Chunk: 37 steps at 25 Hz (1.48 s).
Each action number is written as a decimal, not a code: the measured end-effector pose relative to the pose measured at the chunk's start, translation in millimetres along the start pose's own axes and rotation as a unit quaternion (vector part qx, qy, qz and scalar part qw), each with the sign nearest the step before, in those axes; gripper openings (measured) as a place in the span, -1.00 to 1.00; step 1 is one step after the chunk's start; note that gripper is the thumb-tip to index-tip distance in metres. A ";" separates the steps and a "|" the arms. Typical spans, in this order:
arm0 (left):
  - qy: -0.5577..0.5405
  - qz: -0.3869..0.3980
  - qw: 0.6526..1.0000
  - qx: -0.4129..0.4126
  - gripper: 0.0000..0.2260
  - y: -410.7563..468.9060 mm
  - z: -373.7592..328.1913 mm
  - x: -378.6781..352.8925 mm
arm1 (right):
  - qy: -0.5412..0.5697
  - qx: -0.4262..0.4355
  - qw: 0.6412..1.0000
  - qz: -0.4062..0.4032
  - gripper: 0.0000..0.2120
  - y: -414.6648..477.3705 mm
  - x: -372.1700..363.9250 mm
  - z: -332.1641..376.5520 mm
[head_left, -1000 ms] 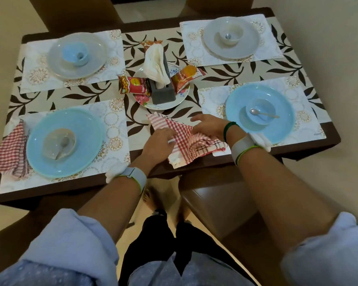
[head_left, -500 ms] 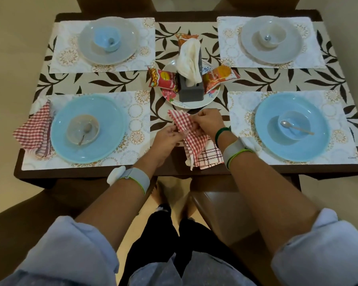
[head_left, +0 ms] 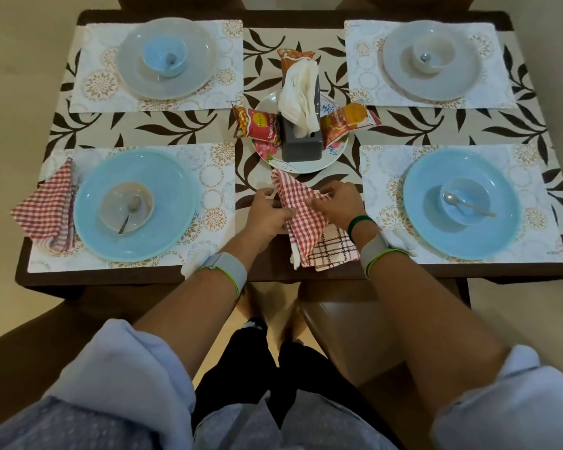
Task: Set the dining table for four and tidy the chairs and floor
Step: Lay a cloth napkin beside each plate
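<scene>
Red checked napkin (head_left: pixel 301 219) is lying at the near middle edge of the table (head_left: pixel 111 280), between the two near place settings, its far corner pointing toward the centre plate (head_left: pixel 335 155). Both hands are working on it: the left hand (head_left: pixel 267 216) is pinching the cloth's left side with curled fingers, and the right hand (head_left: pixel 337 206) is pinching its right fold, knuckles up, so the napkin is sitting directly between them. Under it more folded cloths (head_left: pixel 330 251) are lying near the table edge; how many is hard to tell. A second checked napkin (head_left: pixel 46 206) is sitting folded just left of the near-left blue plate (head_left: pixel 166 190). That plate is carrying a beige bowl (head_left: pixel 114 203) with a spoon in it; the near-right blue plate (head_left: pixel 433 228) is carrying a blue bowl (head_left: pixel 472 190), also with a spoon. The far-left grey plate (head_left: pixel 202 63) and far-right grey plate (head_left: pixel 400 69) are each holding a bowl. The centre plate is holding a grey tissue holder (head_left: pixel 301 147) and snack packets (head_left: pixel 257 125). Both forearms are reaching forward over the table edge, each wearing wrist bands.
</scene>
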<state>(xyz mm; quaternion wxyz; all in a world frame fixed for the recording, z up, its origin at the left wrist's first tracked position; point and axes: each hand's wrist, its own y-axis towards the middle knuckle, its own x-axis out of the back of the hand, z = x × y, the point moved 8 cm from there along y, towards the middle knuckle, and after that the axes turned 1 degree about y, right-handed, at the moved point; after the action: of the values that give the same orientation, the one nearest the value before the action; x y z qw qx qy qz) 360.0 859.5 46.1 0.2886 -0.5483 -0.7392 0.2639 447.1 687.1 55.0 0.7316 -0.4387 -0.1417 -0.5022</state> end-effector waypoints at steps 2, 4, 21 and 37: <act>0.142 -0.056 0.986 -0.065 -0.15 -2.6 -12.9 10.6 | 0.067 0.008 0.998 0.012 -0.52 -4.8 10.6 4.0; 0.340 -0.100 0.907 -0.227 -0.07 -14.0 -42.5 12.7 | 0.097 0.043 0.994 0.040 -0.53 -13.3 17.2 19.5; -0.159 -0.003 0.981 -0.113 -0.67 22.9 -95.0 227.0 | 0.021 0.272 0.934 0.231 -0.65 29.8 -67.4 251.8; -0.171 -0.244 0.945 -0.136 -0.75 258.7 -102.1 480.4 | -0.203 0.392 0.894 0.082 -0.72 290.9 -281.3 578.8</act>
<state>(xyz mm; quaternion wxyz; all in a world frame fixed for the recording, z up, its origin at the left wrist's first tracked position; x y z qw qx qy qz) 491.9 1396.7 0.1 0.1365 -0.3319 -0.9174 0.1719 704.0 1345.0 60.2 0.8383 -0.2189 -0.4356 -0.2440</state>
